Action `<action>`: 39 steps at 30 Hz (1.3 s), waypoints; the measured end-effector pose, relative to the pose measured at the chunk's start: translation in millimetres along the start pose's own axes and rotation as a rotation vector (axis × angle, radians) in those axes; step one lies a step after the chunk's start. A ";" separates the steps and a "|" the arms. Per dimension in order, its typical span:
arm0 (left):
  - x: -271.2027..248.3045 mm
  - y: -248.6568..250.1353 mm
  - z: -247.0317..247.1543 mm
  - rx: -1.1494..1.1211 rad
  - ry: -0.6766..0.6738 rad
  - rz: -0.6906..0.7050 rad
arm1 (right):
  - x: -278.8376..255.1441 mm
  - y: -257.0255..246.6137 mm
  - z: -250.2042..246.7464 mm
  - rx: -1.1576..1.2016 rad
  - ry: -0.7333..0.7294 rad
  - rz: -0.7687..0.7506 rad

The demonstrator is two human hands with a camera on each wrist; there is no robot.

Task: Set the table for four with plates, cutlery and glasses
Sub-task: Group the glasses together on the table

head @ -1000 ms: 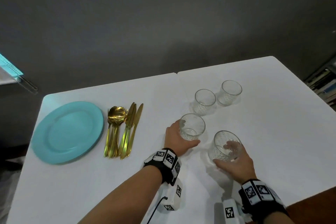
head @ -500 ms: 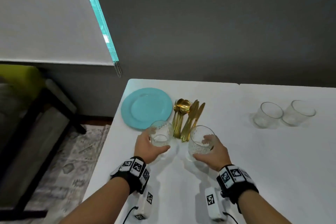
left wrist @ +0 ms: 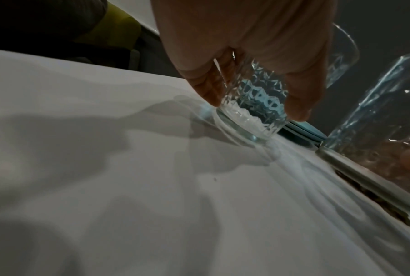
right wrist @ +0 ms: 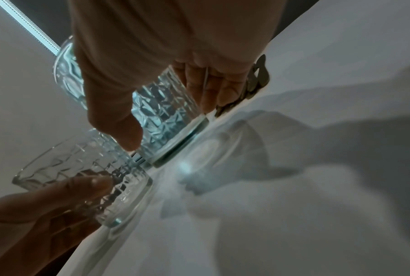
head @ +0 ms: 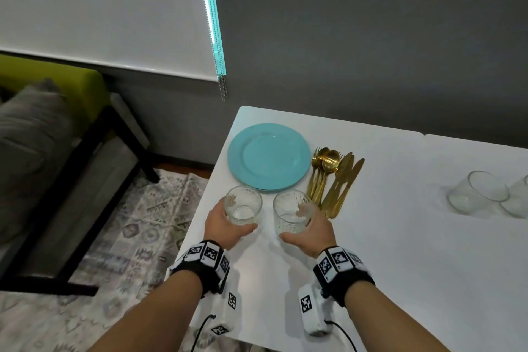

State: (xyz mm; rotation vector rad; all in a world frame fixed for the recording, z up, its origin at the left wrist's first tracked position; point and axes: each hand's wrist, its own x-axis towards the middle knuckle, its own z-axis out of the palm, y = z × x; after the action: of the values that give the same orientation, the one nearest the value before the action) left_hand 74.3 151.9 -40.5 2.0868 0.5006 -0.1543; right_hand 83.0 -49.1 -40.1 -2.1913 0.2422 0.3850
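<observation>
The left hand holds the left glass, thumb on the near side and fingers curled round the far wall. The right hand holds the right glass the same way, its fingertips showing through the glass. Both glasses are upright and close together near the table's left end, just in front of the plates. In the left wrist view the left glass's base looks to be at or just above the white surface; I cannot tell whether it touches. The right wrist view shows the right glass with its base right at the surface, and the left glass beside it with the left hand's thumb across it.

The turquoise plates lie stacked near the table's far left corner; the stack's edge shows behind the left glass in the left wrist view. Just right of them lies the gold cutlery in one bunch, spoons and forks beside knives, handles pointing toward the person. The right glass stands just beside the handle ends. Two more glasses stand side by side well apart to the right, the farther one cut by the frame edge.

Left of the table are a rug, a dark-framed sofa with a green back, and a white blind above.
</observation>
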 end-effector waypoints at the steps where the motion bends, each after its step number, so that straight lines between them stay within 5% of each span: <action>1: 2.0 0.0 -0.3 0.002 -0.012 -0.005 | 1.8 -1.0 2.4 0.004 0.005 0.000; 14: -1.8 11.8 -8.5 0.054 0.002 -0.038 | 10.2 -11.3 23.7 0.052 0.043 0.027; 22: -20.8 54.1 -3.8 -0.017 0.193 0.225 | 2.4 -16.6 4.8 0.050 -0.007 0.039; 28: -37.4 117.8 44.5 -0.033 0.343 0.453 | -11.1 6.6 -64.0 -0.013 0.072 0.085; 33: -62.3 171.8 111.9 -0.067 0.140 0.593 | -19.7 52.4 -143.3 0.079 0.253 0.211; 39: -71.4 216.6 206.0 -0.007 -0.371 0.400 | -12.6 135.0 -250.9 0.212 0.466 0.468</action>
State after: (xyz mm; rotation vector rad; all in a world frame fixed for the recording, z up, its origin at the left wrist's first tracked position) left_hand 116.0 -141.8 39.7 2.0439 -0.1399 -0.2946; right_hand 76.9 -330.2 7.8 -1.9732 1.0152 0.0855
